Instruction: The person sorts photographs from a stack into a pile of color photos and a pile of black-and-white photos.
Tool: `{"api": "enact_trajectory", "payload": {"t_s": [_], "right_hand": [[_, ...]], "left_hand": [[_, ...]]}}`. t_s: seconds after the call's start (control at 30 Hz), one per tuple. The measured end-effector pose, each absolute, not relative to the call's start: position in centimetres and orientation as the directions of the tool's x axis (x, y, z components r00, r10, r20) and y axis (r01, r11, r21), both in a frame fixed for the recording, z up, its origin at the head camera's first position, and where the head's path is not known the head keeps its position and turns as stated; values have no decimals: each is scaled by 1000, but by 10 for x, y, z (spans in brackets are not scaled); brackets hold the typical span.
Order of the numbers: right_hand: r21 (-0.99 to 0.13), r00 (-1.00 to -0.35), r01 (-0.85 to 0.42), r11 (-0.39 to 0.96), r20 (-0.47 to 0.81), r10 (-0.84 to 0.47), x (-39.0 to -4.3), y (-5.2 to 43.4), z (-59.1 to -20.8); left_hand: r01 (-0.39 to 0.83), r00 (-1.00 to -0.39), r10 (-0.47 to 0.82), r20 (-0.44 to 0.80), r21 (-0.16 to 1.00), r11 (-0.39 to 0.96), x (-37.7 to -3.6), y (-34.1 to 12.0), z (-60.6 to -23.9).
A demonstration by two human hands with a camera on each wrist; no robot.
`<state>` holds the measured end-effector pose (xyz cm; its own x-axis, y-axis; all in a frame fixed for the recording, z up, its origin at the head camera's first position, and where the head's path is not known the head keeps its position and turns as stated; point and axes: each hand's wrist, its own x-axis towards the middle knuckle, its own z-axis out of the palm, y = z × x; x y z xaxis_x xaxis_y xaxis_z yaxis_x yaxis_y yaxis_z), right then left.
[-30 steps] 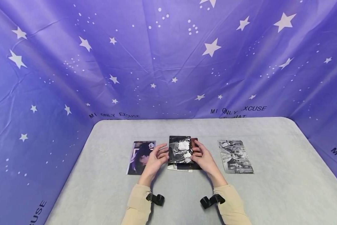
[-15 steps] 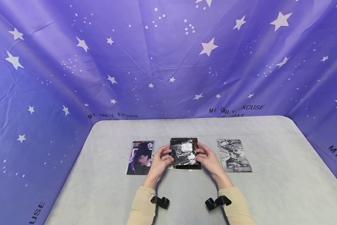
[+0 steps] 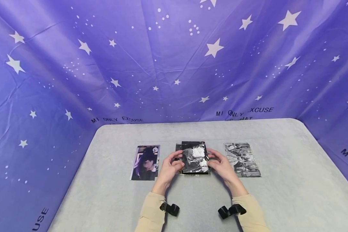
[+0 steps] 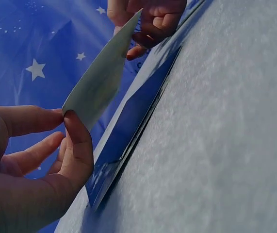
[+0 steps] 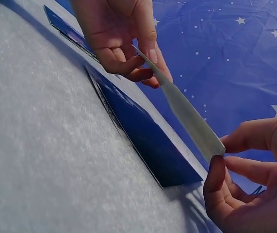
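Note:
A black-and-white photo (image 3: 194,158) is held up over a small stack of photos in the middle of the table. My left hand (image 3: 171,166) pinches its left edge between thumb and fingers, and my right hand (image 3: 221,163) pinches the right edge. In the left wrist view the pale back of the photo (image 4: 102,73) shows, tilted and slightly bowed. The photo stack (image 5: 138,131) lies flat below it with a gap between, its top face dark and glossy in the right wrist view. From the head view most of the stack is hidden behind the held photo.
To the left lies a photo with purple tones (image 3: 144,164). Another black-and-white photo (image 3: 243,160) lies on the right. The grey table (image 3: 118,203) ends at a purple star-print curtain (image 3: 162,64) at the back and sides.
Both hands have moved a little to the right with the black-and-white photo between them. It now covers the right part of the stack, and the stack's left edge shows.

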<state>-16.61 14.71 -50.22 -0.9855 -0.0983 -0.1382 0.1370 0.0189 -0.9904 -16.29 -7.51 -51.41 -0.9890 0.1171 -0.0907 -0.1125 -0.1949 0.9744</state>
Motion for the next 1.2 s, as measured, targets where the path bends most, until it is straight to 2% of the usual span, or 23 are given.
{"api": "enact_trajectory", "payload": {"t_s": [0.73,0.97,1.2], "right_hand": [[-996,-994,84,0,-84,-71,-158,182,-500],[-998,-994,56,38,-59,-95,-156,194,-502],[-997,-997,48,64,-52,-63,-151,204,-504]], "left_hand": [[-149,-973,209,-96,955,-258,-166,-43,-515],[-166,-966,238,-99,945,-282,-170,-33,-513],[-192,-961,252,-117,936,-296,-172,-20,-514]]}}
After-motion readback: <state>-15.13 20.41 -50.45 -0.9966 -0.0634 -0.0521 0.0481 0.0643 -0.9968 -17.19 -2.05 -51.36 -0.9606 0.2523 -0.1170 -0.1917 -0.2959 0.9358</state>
